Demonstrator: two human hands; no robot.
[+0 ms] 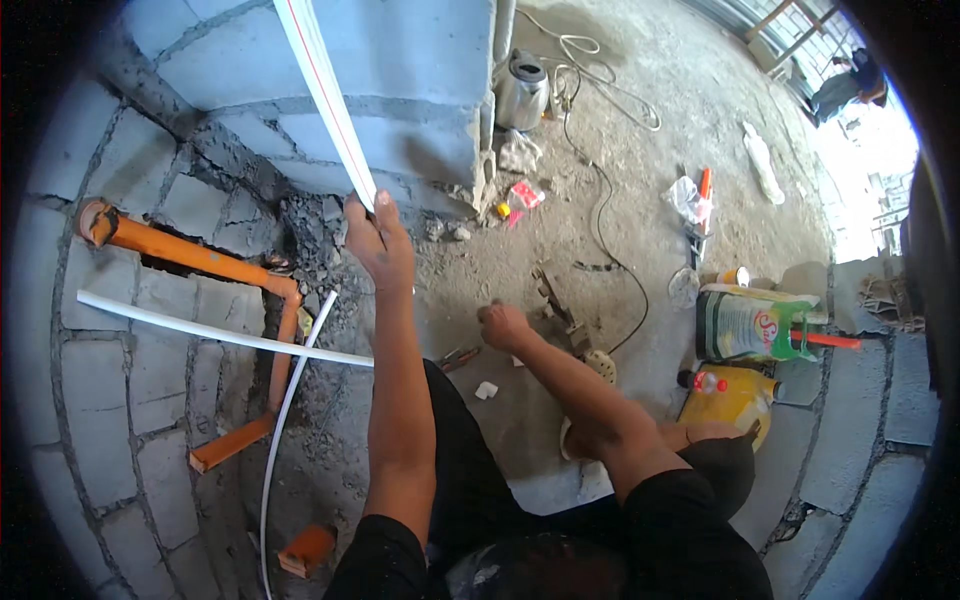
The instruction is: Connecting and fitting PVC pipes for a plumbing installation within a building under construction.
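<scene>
My left hand [382,238] is raised and closed round the lower end of a white plastic pipe [325,90] with a thin red line along it. The pipe slants up past the block wall. Lower and to the right, my right hand [505,326] is curled closed above the floor. Whatever its fingers hold, if anything, is hidden. Just beyond it lies a dark, narrow metal tool [555,303]. Near my knee is a hand tool with reddish handles [460,358], partly hidden. A small white piece [486,390] rests on the ground nearby.
Orange drain pipes [190,250] run along the left block wall, with loose white pipes [200,325] crossing there. A black cord [603,215] snakes over the dirt floor. A steel kettle [523,92], a green-white sack [750,325] and a yellow container [725,400] stand around. Far right is another person [850,85].
</scene>
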